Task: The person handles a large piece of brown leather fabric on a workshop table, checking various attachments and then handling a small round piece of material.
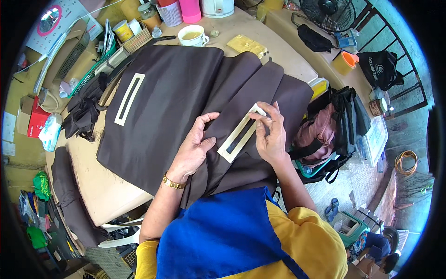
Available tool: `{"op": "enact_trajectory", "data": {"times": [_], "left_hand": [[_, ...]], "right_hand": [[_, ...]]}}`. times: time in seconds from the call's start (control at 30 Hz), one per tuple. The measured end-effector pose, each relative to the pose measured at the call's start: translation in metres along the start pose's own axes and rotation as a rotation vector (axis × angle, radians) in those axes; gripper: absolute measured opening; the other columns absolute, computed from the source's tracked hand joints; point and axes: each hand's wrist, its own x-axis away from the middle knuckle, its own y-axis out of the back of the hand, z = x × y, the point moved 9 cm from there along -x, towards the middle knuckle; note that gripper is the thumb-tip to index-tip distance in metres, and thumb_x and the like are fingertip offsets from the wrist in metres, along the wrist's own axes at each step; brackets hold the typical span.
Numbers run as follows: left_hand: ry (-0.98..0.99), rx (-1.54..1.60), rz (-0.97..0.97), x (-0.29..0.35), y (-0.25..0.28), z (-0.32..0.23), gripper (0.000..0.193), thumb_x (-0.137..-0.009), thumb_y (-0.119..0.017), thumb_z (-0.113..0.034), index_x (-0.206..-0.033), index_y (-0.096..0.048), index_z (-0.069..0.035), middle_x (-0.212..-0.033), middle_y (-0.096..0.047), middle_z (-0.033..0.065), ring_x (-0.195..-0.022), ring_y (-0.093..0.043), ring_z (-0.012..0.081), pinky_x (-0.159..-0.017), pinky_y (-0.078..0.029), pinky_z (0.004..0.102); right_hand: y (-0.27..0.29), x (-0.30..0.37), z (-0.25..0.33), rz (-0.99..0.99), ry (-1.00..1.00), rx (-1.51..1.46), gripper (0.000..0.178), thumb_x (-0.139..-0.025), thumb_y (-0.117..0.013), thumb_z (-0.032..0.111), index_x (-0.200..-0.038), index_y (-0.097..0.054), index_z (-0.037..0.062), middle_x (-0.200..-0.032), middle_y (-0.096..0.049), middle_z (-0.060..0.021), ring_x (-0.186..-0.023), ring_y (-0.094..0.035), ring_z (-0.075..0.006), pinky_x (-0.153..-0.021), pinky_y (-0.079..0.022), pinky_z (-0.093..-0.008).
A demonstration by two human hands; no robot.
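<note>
Seemingly pinching the far end of the white frame (237,130) between the bent thumb and forefinger of the right hand (271,135), but hiding the exact contact at the edge. Lying flat on the brown cloth (162,88), near the middle of the view, and stretching on the long axis from the right fingertips down and leftward, toward the person's body. Resting the left hand (191,146) on the cloth at the left of this frame, spreading thumb and forefinger widely, and pointing the thumb toward the near end without touching. Hiding the other left fingers, so not allowing to tell about any grip below. Showing also a second frame (133,100) farther left, well apart from both hands and slanting more steeply. Covering much of the tan surface (88,172) with this cloth.
</note>
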Motion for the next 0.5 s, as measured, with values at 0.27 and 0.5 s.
{"op": "enact_trajectory", "data": {"times": [0.27,0.5], "left_hand": [[-0.037,-0.016,-0.030,0.001,0.002,-0.003,0.059,-0.082,-0.050,0.013,-0.139,-0.046,-0.006,-0.138,-0.046,0.0050,-0.129,-0.042,0.0151,-0.111,-0.029,0.0289],[-0.031,0.046,-0.029,0.000,0.002,-0.003,0.059,-0.082,-0.050,0.012,-0.138,-0.046,-0.006,-0.138,-0.046,0.0044,-0.129,-0.042,0.0152,-0.111,-0.028,0.0286]], "right_hand": [[-0.007,0.004,0.016,0.049,0.035,-0.088,0.040,-0.091,-0.051,-0.006,-0.128,-0.041,0.0019,-0.121,-0.060,-0.0160,-0.101,-0.069,-0.0284,-0.114,-0.025,-0.0554],[-0.006,0.007,0.015,0.040,0.032,-0.105,0.031,-0.088,-0.051,-0.006,-0.118,-0.051,0.0016,-0.120,-0.060,-0.0161,-0.114,-0.061,-0.0318,-0.113,-0.028,-0.0560]]}}
